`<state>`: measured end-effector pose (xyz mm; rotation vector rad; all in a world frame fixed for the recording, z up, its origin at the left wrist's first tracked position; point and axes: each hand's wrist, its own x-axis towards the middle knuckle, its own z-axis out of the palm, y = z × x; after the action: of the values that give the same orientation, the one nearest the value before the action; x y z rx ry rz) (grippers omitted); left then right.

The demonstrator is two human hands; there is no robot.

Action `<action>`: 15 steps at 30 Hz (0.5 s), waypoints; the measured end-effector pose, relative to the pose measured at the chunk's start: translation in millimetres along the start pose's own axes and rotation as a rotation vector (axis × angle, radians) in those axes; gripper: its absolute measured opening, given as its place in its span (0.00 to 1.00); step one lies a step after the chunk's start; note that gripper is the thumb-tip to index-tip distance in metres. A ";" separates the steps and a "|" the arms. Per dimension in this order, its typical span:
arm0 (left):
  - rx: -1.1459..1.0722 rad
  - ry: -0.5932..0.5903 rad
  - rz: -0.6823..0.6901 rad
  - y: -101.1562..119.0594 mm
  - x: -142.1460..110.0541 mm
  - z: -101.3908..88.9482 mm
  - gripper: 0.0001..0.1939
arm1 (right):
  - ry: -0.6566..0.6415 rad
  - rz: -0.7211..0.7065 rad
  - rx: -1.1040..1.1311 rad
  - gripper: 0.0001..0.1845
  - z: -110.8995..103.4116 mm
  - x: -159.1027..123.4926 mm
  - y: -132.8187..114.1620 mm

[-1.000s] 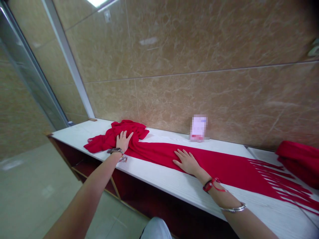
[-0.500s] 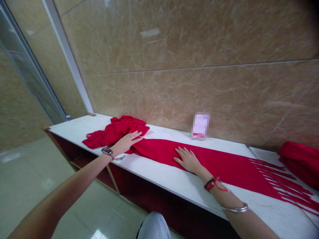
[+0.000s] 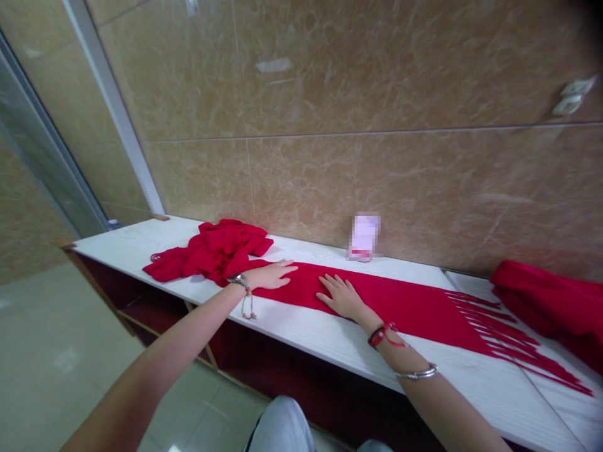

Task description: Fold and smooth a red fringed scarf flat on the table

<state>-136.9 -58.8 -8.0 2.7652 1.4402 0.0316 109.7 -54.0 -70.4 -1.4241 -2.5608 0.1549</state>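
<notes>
A red fringed scarf [image 3: 400, 301] lies stretched along the white cabinet top, its tassels spread toward the right. Flat on its left part rests my left hand [image 3: 271, 275], fingers extended. My right hand [image 3: 343, 297] lies palm down on the scarf's middle, fingers spread. Left of my left hand, a bunched heap of red cloth [image 3: 221, 248] sits against the scarf; where one ends and the other starts is hard to tell.
The white cabinet top [image 3: 127, 242] runs along a tiled wall [image 3: 330, 182]. More red cloth [image 3: 541, 301] lies folded at the right end. A blurred pinkish upright object [image 3: 364, 235] leans at the wall. Open shelves [image 3: 264, 351] lie below the top.
My left hand has slid right along the scarf, closer to my right hand. My right hand stays on the cloth. The view has shifted slightly right, showing more of the red cloth there.
</notes>
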 end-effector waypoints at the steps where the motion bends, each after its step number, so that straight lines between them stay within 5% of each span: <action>1: 0.004 0.047 -0.017 13.4 13.3 8.1 0.23 | 0.001 -0.001 0.023 0.33 -0.1 1.5 1.2; 4: -0.009 0.002 -0.119 39.7 43.5 35.2 0.22 | 0.030 0.035 0.094 0.32 -5.2 4.7 14.0; 7: -0.031 -0.063 -0.255 43.2 53.7 47.2 0.24 | 0.065 0.133 0.066 0.32 -17.1 -1.4 43.0; 12: -0.006 -0.229 -0.286 41.9 62.2 22.9 0.25 | -0.065 0.223 -0.084 0.32 -30.1 -29.1 93.8; 15: 0.084 -0.141 -0.264 65.5 86.9 12.5 0.20 | -0.073 0.210 -0.127 0.31 -27.4 -36.9 103.8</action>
<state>-33.1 -25.3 -17.8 2.5520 1.7891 -0.2294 220.8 -30.7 -68.3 -1.7651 -2.5129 0.0789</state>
